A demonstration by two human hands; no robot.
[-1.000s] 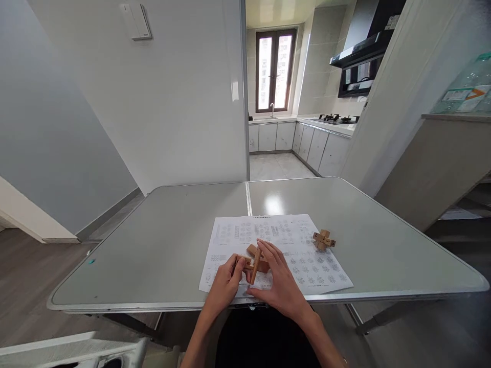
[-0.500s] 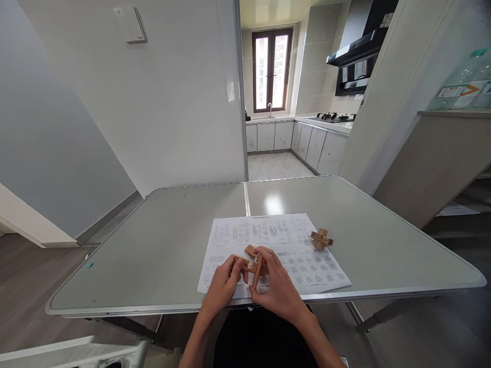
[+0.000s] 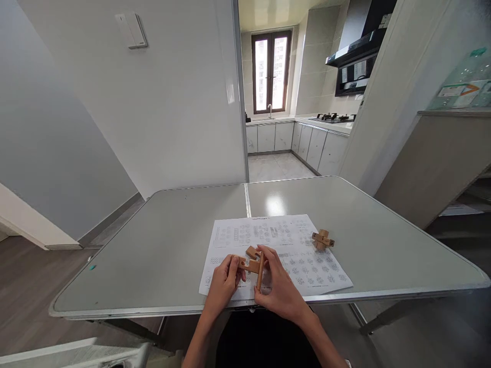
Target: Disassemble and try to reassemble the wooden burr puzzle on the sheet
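Over the printed sheet, my left hand is closed, pinching the left end of a notched wooden puzzle piece. A slim wooden bar is gripped lengthwise between the thumb and fingers of my right hand. The bar crosses the right end of the notched piece; whether the two are joined I cannot tell. Just beyond my fingers another wooden puzzle piece shows, partly covered by the right hand. To the right, a cross-shaped cluster of interlocked wooden pieces rests at the sheet's edge.
The printed sheet, covered in small diagrams, lies on a grey folding table with a metal rim. A small teal scrap is near the table's left edge. Large plastic bottles stand on a ledge at right.
The wooden bar in my right hand has turned closer to vertical and shifted slightly right. More of the notched piece shows between my hands. The camera view has tilted a little.
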